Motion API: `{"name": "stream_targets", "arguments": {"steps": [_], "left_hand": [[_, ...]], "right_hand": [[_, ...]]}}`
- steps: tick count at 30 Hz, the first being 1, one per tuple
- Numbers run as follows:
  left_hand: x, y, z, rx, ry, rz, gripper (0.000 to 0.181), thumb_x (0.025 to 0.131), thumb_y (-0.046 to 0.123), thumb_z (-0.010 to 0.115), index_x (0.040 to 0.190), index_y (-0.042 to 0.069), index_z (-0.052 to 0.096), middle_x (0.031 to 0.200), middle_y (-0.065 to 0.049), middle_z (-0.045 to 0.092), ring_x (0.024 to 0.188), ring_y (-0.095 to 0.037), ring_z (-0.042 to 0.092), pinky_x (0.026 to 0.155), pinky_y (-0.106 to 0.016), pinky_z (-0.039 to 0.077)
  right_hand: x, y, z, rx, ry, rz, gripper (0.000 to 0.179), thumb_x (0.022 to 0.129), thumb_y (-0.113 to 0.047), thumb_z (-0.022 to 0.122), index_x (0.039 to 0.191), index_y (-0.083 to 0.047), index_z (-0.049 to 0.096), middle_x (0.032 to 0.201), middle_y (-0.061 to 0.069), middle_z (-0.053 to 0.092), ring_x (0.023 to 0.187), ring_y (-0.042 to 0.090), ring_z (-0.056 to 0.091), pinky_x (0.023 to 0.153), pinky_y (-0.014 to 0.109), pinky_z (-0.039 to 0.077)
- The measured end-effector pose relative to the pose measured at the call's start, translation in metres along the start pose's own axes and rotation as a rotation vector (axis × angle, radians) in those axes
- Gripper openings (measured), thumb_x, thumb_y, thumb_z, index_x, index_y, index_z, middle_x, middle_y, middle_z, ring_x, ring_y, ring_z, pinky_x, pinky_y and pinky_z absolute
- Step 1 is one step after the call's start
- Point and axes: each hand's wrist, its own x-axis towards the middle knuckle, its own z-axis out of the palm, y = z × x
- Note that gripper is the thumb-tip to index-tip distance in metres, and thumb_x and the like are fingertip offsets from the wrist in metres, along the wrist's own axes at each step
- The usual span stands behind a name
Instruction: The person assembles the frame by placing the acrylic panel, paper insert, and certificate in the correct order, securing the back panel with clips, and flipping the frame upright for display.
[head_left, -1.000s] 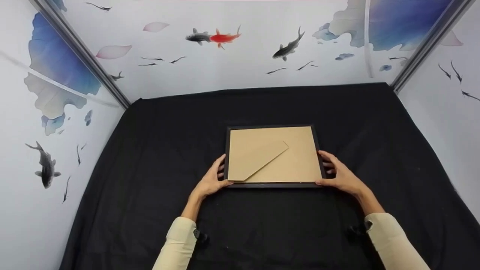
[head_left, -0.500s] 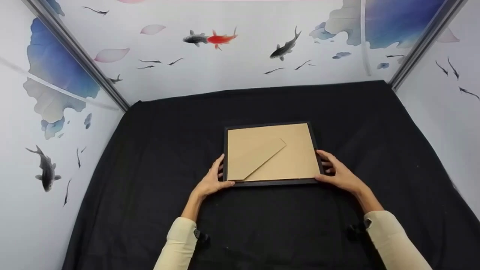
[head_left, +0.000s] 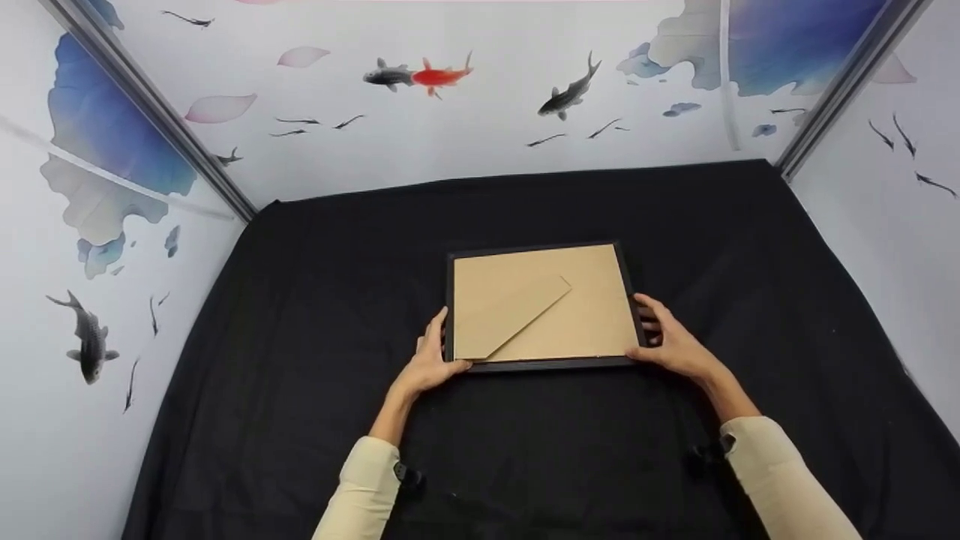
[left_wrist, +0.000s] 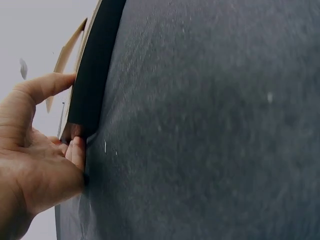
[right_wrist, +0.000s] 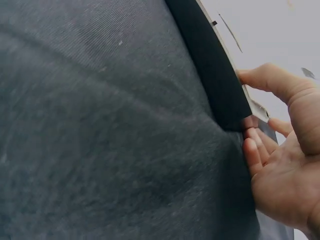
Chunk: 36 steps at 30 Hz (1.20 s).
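Observation:
A photo frame (head_left: 592,322) with a black rim lies face down on the black cloth, its tan backing board up. A tan easel stand flap (head_left: 510,319) lies slanted across the left part of the backing. At the near left corner my left hand (head_left: 427,369) grips the frame, thumb on the near edge and fingers along the left side. My right hand (head_left: 675,346) grips the near right corner likewise. Both wrist views show the thumbs on the upper edge of the black rim (left_wrist: 95,75). Some fingertips are hidden beside the frame.
Black cloth (head_left: 322,315) covers the table all round the frame, with a few small wrinkles. White panels (head_left: 487,150) printed with fish and leaves stand behind and at both sides. Grey metal posts (head_left: 847,94) mark the back corners.
The frame has turned slightly, its right side now a little farther away, and both hands have kept hold of it. The head view has shifted slightly too.

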Motion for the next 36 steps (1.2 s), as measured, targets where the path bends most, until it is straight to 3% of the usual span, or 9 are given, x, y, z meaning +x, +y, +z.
{"name": "stream_targets", "arguments": {"steps": [3,10,16,21,30,33,36], "left_hand": [[0.006,-0.010,0.004,0.040,0.005,-0.029,0.101,0.077,0.016,0.073,0.151,0.018,0.004,0.152,-0.014,0.009,0.133,-0.036,0.011,0.101,-0.055,0.019],[0.005,-0.015,0.006,0.045,-0.020,-0.021,0.102,0.078,0.018,0.070,0.151,0.018,-0.001,0.153,-0.011,0.004,0.132,-0.034,0.008,0.100,-0.055,0.019],[0.006,-0.015,0.005,0.040,-0.029,-0.008,0.103,0.077,0.021,0.070,0.150,0.017,-0.003,0.152,-0.010,0.003,0.129,-0.032,0.010,0.099,-0.053,0.022],[0.005,-0.014,0.002,0.047,-0.043,0.013,0.103,0.078,0.025,0.071,0.150,0.014,-0.002,0.152,-0.012,0.004,0.130,-0.035,0.010,0.099,-0.055,0.021],[0.005,-0.012,-0.004,0.084,-0.085,0.069,0.101,0.080,0.030,0.070,0.149,0.006,0.000,0.151,-0.017,0.002,0.134,-0.041,0.003,0.102,-0.059,0.009],[0.005,-0.010,-0.005,0.079,-0.090,0.073,0.101,0.080,0.029,0.070,0.149,0.005,0.000,0.151,-0.019,0.002,0.134,-0.042,0.000,0.102,-0.060,0.006],[0.007,-0.009,-0.004,0.062,-0.092,0.061,0.102,0.079,0.028,0.071,0.149,0.005,0.000,0.151,-0.018,0.002,0.134,-0.043,-0.002,0.102,-0.061,0.005]], "right_hand": [[-0.001,-0.011,-0.001,0.014,-0.014,0.031,0.095,0.078,-0.008,0.076,0.147,0.000,0.012,0.140,0.030,0.023,0.123,0.046,0.030,0.094,0.057,0.027],[0.005,0.022,-0.002,0.020,-0.041,0.058,0.096,0.080,-0.021,0.076,0.150,-0.014,0.011,0.144,0.021,0.020,0.125,0.038,0.027,0.096,0.053,0.025],[0.004,0.030,-0.006,0.087,-0.038,0.034,0.075,0.085,-0.023,0.070,0.146,-0.016,0.027,0.143,0.014,0.026,0.123,0.035,0.029,0.095,0.053,0.027],[0.004,0.029,-0.007,0.059,-0.034,-0.008,0.060,0.090,-0.020,0.064,0.143,-0.015,0.036,0.142,0.010,0.031,0.121,0.033,0.033,0.094,0.053,0.029],[-0.002,0.001,-0.013,0.059,-0.099,-0.112,0.054,0.093,-0.004,0.056,0.142,0.002,0.034,0.139,0.026,0.031,0.119,0.047,0.036,0.093,0.059,0.032],[-0.003,-0.002,-0.015,0.059,-0.123,-0.121,0.053,0.094,-0.003,0.055,0.142,0.002,0.034,0.137,0.027,0.033,0.119,0.048,0.037,0.093,0.054,0.034],[-0.002,0.005,-0.018,0.074,-0.140,-0.131,0.053,0.094,-0.003,0.054,0.142,0.002,0.033,0.136,0.028,0.034,0.120,0.048,0.037,0.094,0.042,0.038]]}}
